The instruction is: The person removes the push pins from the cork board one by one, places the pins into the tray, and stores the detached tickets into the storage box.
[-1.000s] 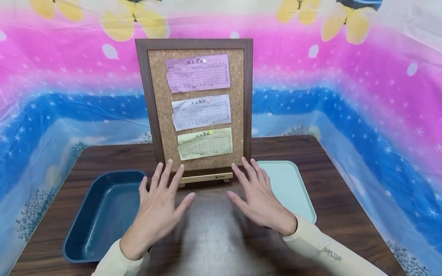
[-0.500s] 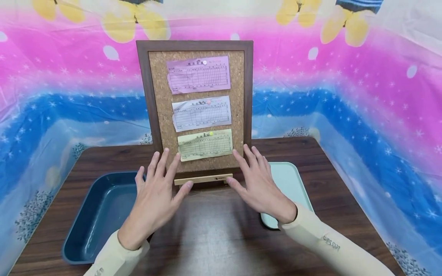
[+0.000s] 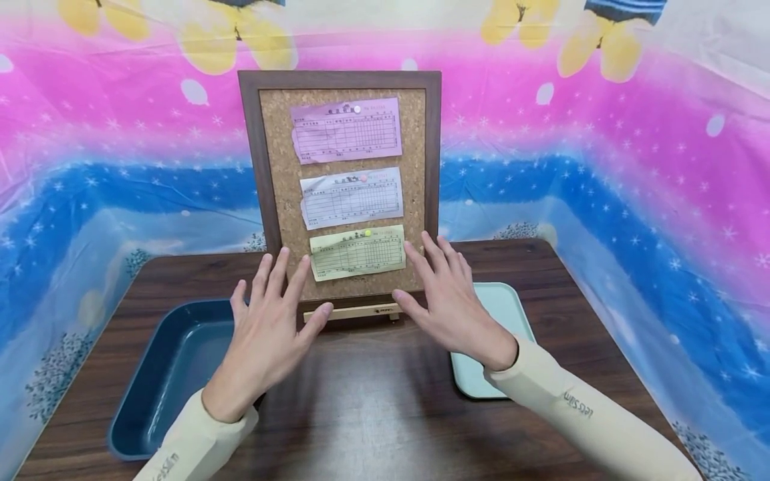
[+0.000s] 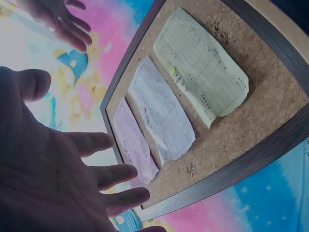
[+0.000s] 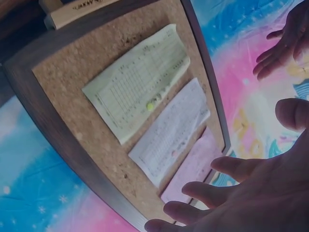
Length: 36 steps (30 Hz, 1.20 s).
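A framed cork board (image 3: 415, 200) stands upright at the back of the table. Three receipt slips hang on it, each under one pushpin: a pink slip (image 3: 345, 137) on top, a white slip (image 3: 351, 204) in the middle, a yellow slip (image 3: 359, 257) at the bottom. My left hand (image 3: 265, 341), fingers spread, is in front of the board's lower left. Opposite it, my right hand (image 3: 451, 310) spreads its fingers before the lower right. Neither hand holds anything. Both wrist views show bare palms facing the slips; whether any fingertip touches the board I cannot tell.
A deep blue tray (image 3: 135, 394) lies on the table at the left, partly behind my left forearm. At the right, a pale green tray (image 3: 481, 377) sits partly under my right hand. A wooden ledge (image 3: 355, 311) supports the board. Patterned cloth surrounds the table.
Both hands have moved forward and up toward the board, fingers still spread. The slips and both trays have stayed in place.
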Each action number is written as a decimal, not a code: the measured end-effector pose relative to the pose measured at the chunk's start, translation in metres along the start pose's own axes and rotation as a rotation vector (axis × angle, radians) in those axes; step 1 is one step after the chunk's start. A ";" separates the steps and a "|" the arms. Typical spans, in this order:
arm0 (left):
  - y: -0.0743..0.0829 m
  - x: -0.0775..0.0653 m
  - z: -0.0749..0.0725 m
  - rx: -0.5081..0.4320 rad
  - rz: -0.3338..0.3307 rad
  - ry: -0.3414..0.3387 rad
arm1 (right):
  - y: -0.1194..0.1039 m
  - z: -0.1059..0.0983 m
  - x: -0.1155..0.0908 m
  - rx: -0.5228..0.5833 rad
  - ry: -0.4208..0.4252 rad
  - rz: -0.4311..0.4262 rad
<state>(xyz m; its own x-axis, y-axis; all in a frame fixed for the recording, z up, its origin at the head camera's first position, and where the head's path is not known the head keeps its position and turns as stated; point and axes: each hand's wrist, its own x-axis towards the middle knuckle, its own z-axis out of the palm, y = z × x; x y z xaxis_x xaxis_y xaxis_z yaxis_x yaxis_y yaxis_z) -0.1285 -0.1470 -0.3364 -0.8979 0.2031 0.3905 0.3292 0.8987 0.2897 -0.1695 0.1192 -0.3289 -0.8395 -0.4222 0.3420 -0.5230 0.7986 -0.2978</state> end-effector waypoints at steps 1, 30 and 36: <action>0.000 0.001 -0.001 0.001 0.000 0.001 | 0.000 -0.002 0.002 -0.003 0.005 -0.002; -0.007 0.035 -0.021 0.016 -0.036 0.013 | 0.000 -0.031 0.041 -0.079 -0.004 0.003; -0.005 0.042 -0.026 0.043 -0.025 0.011 | 0.000 -0.035 0.052 -0.096 -0.019 0.004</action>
<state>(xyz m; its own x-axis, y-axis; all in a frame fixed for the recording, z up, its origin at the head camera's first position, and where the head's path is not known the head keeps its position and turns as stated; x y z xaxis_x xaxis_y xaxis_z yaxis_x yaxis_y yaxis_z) -0.1605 -0.1529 -0.2989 -0.9023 0.1763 0.3934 0.2936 0.9195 0.2615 -0.2076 0.1123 -0.2797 -0.8447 -0.4262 0.3237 -0.5038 0.8374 -0.2119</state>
